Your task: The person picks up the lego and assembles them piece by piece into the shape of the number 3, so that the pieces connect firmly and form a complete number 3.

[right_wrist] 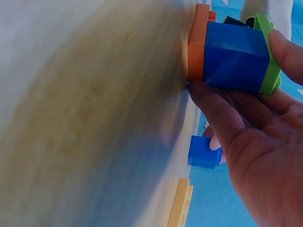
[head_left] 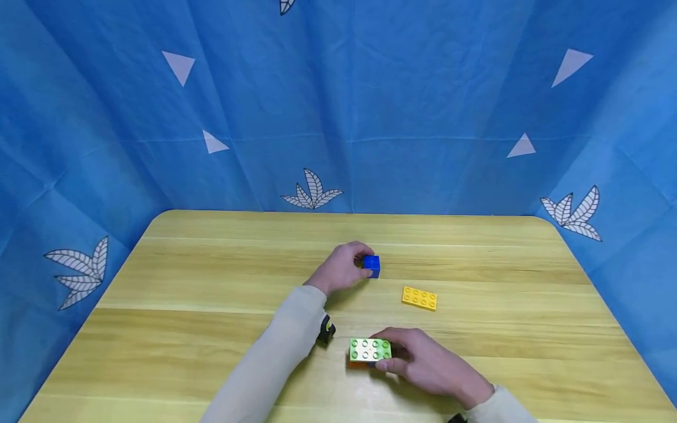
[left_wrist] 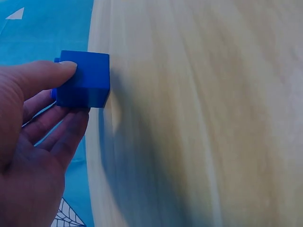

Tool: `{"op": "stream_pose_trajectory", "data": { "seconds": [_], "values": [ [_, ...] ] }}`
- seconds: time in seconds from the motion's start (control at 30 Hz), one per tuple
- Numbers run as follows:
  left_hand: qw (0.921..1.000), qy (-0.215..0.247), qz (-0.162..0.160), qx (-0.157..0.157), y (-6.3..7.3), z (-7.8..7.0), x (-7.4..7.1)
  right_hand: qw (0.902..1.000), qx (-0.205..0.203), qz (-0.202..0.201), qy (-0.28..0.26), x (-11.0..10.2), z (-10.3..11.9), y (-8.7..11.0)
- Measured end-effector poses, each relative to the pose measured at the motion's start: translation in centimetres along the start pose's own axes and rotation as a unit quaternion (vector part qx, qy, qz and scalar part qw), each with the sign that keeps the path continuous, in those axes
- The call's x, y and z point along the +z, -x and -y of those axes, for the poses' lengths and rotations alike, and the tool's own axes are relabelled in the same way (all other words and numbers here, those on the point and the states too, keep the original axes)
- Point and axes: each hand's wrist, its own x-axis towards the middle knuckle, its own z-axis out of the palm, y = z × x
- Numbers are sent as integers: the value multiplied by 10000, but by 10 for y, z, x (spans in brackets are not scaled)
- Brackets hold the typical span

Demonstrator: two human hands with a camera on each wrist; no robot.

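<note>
My left hand (head_left: 344,269) pinches a blue toy brick (head_left: 372,266) between thumb and fingers, towards the far side of the table. In the left wrist view that blue brick (left_wrist: 83,79) is cube-shaped, its studs facing the palm. Nearer to me, my right hand (head_left: 425,361) grips a small stack of bricks by its right side. A flat green brick (head_left: 369,349) with studs tops the stack. The right wrist view shows a blue brick (right_wrist: 236,56) in its middle and a flat orange brick (right_wrist: 197,45) at its base, at the tabletop.
A flat yellow brick (head_left: 419,298) with studs lies on the wooden table (head_left: 211,282) between the hands, to the right. Blue patterned cloth (head_left: 370,106) hangs behind the table and along both sides.
</note>
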Motion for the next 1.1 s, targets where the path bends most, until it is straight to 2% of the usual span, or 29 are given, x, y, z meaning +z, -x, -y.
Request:
{"op": "stream_pose_trajectory", "data": {
  "seconds": [0.27, 0.5, 0.8, 1.1],
  "values": [
    [10000, -46, 11, -63, -1, 1, 0, 9999, -155, -3, 5, 0, -1, 0],
    [9999, -82, -35, 49, 2, 2, -2, 9999, -148, 28, -58, -1, 1, -1],
    [9995, 278, 8, 167, 4, -5, -6, 9999, -150, 15, -82, -1, 1, -2],
    [9994, 253, 5, 232, 7, 0, -4, 9998, -135, 40, -129, 0, 2, -1]
  ]
}}
